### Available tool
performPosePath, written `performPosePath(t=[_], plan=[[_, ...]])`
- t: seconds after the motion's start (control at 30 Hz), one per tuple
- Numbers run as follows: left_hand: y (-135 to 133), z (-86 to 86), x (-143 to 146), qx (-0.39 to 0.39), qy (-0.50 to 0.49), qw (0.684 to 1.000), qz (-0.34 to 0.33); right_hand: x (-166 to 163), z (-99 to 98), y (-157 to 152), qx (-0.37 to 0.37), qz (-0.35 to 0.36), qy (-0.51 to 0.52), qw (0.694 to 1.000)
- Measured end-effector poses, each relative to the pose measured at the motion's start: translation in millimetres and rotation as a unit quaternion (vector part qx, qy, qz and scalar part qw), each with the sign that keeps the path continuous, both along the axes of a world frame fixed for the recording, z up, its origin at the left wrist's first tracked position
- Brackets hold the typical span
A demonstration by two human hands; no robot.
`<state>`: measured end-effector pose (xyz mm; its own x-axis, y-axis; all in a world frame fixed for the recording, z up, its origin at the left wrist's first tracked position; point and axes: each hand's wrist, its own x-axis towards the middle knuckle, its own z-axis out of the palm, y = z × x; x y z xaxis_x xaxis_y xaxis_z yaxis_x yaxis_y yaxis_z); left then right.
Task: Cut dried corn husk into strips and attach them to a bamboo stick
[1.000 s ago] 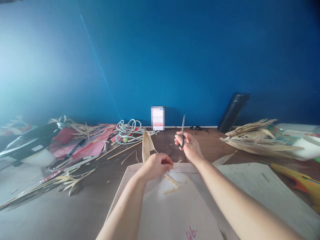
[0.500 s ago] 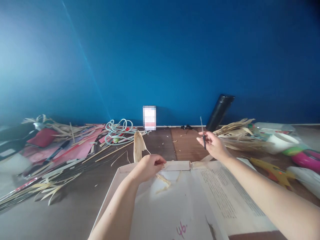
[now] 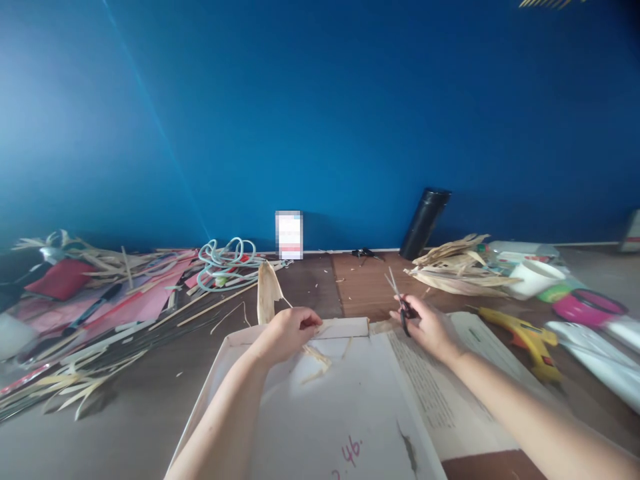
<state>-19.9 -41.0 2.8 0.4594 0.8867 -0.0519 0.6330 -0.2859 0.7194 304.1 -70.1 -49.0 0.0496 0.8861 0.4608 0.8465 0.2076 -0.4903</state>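
Over the far edge of a white shallow box (image 3: 320,413), my left hand (image 3: 293,330) is closed in a pinch. Whatever lies between its fingertips is too small to make out. A pale dried husk (image 3: 269,290) stands out behind this hand, its lower end hidden. Just below the fingers, thin husk strips (image 3: 317,360) lie on the box. My right hand (image 3: 425,323) grips small dark-handled scissors (image 3: 397,297), blades apart and pointing up, above a printed sheet (image 3: 430,393).
Pale blue tubing (image 3: 227,263), sticks and pink paper (image 3: 155,287) are piled on the left. A black cylinder (image 3: 425,223) leans on the blue wall. On the right are dried husks (image 3: 457,270), a white cup (image 3: 537,277), pink tape (image 3: 590,307) and a yellow glue gun (image 3: 523,340).
The view has turned slightly right. My right hand has come lower and nearer, and the scissors' blades have spread apart. My left hand keeps its pinch at the box edge.
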Motion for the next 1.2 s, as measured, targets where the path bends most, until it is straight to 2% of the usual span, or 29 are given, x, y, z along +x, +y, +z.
performPosePath(t=[0.2,0.4,0.53,0.6,0.7,0.8,0.87,0.93,1.03,1.2], plan=[[-1,-0.9,-4,0.009,-0.007,1.0,-0.009,0,6.2,-14,0.012,0.042,-0.097,0.994],[-1,-3.9,-15,-0.013,-0.003,1.0,-0.006,4,3.3,-26,0.018,0.034,-0.103,0.994],[-3,-4.1,-15,0.001,-0.007,1.0,0.0,5,1.2,-24,0.012,0.013,-0.075,0.997],[-3,-3.9,-14,0.007,-0.011,1.0,0.0,1,8.7,-19,0.009,-0.001,-0.031,0.999],[-4,-3.2,-14,0.016,-0.023,1.0,-0.005,-18,33.7,-4,0.026,-0.019,0.09,0.995],[-4,-3.3,-13,0.007,-0.049,0.999,0.005,-52,61.9,16,0.073,-0.004,0.263,0.962],[-3,-5.0,-11,-0.023,-0.089,0.995,0.027,-78,72.1,27,0.068,0.027,0.365,0.928],[-2,-8.2,-9,-0.064,-0.149,0.986,0.049,-101,71.9,35,0.047,0.056,0.44,0.895],[3,-14.8,-4,-0.1,-0.228,0.963,0.106,-123,56.7,39,-0.01,0.104,0.483,0.869],[9,-21.0,1,-0.092,-0.307,0.931,0.176,-128,34.5,36,-0.069,0.104,0.48,0.868]])
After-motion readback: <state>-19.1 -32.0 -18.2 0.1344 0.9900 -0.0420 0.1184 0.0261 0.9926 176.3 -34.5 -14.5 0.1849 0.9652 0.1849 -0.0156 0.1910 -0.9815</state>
